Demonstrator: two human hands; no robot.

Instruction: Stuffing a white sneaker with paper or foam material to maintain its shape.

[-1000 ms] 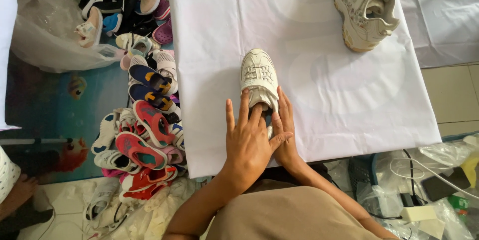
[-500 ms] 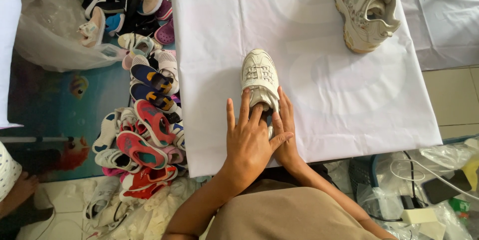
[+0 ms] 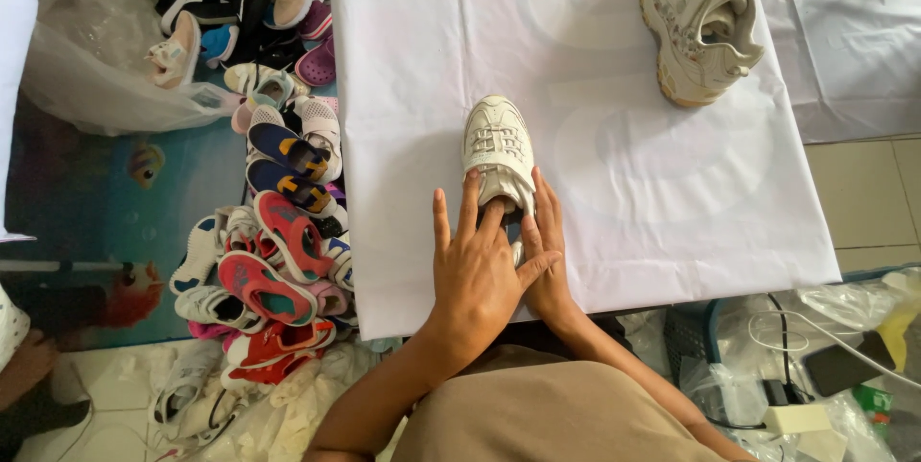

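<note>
2 hands on cream sneaker (image 3: 498,147), toe pointing away, long axis front-to-back on white cloth (image 3: 403,88), left hand (image 3: 477,270) fingers spread over heel, right hand (image 3: 549,260) fingers together alongside.

A small shoe (image 3: 497,147) is set on the bench (image 3: 403,88) toward its near edge, toe pointed to the far edge. The left hand (image 3: 475,270) and right hand (image 3: 547,260) are laid at its heel, just inside the near edge. A larger shoe (image 3: 698,21) is placed near the far right corner. On the floor (image 3: 863,193) left of the bench, a pile of shoes (image 3: 273,232) is heaped.
</note>
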